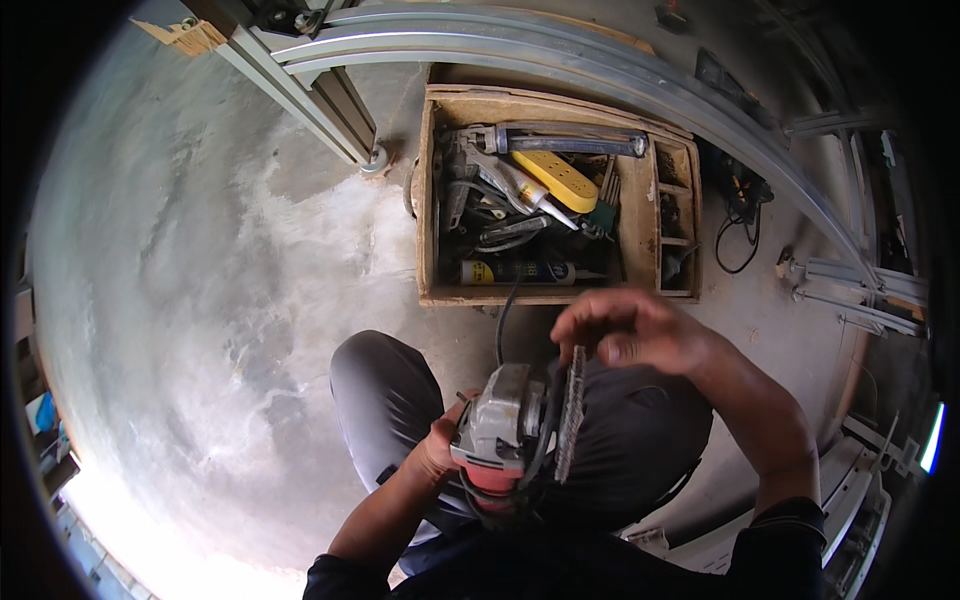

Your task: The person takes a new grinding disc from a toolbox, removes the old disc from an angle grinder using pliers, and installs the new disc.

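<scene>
The right hand [645, 335] is blurred; whether its fingers touch the disc [571, 415] cannot be told. The grinder [495, 420] hides much of the left hand [440, 443]. Past the wooden box's [445, 297] near edge, the cord [501, 325] gets lost. Along the right edge, contents of 3 compartments [675, 241] are too small to tell. Both sleeves [778, 545] run off below.

Angle grinder [495, 435] red and silver-grey; trousers [385, 390] grey; power strip [555, 180] yellow; toolbox [640, 293] brown; sleeves [775, 548] black.
</scene>
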`<act>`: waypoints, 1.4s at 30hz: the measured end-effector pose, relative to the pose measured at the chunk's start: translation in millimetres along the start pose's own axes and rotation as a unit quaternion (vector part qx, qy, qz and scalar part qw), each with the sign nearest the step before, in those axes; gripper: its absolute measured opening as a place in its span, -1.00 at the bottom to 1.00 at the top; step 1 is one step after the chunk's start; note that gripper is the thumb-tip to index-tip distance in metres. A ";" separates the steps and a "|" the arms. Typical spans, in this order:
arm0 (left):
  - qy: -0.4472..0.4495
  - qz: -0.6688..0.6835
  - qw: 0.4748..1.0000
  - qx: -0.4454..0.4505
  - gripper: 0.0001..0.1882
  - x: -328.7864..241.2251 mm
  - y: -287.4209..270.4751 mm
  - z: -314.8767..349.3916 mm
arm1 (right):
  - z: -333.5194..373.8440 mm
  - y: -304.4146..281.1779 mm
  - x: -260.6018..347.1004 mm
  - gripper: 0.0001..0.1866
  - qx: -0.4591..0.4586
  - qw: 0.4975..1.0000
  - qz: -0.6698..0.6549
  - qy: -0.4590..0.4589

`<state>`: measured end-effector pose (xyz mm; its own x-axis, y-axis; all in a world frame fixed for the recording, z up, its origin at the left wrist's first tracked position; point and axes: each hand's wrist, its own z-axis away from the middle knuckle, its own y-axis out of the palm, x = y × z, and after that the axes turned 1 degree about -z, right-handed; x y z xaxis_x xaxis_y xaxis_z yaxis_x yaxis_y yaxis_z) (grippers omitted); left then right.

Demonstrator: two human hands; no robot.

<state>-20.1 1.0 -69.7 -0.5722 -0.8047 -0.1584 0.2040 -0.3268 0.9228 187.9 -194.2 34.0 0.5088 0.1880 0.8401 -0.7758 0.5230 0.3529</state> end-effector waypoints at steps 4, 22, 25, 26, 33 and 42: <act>0.059 -0.020 0.986 -0.157 0.27 5.8 -0.3 19.9 | -77.0 -59.5 -54.9 -0.59 -0.152 0.930 0.298 0.154; 0.230 0.165 0.937 -0.207 -0.01 5.4 -13.2 19.2 | 113.8 -8.5 43.9 -0.76 -0.131 0.979 0.100 0.123; 0.155 0.162 0.968 -0.111 -0.14 4.2 -22.2 11.2 | 160.4 33.1 53.9 -0.91 -0.084 0.987 0.111 -0.078; 0.146 0.156 0.973 -0.091 -0.18 5.6 -29.3 15.8 | 166.5 44.9 47.0 -0.93 -0.104 0.988 0.045 -0.108; 0.196 0.002 0.980 -0.033 -0.64 -24.8 16.9 4.2 | 302.7 47.2 -13.8 -0.84 -0.623 0.665 -0.277 -0.305; 0.232 -0.041 0.972 -0.013 -0.82 -57.6 -41.6 49.5 | 464.1 14.4 -278.9 -0.70 -0.735 0.535 -0.321 0.266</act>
<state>-34.9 85.5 -81.5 -0.1695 -0.9102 -0.3778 0.1962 -0.4068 0.8922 -138.2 -624.9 -4.0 0.8322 -0.4166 0.3658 0.5543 0.6371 -0.5356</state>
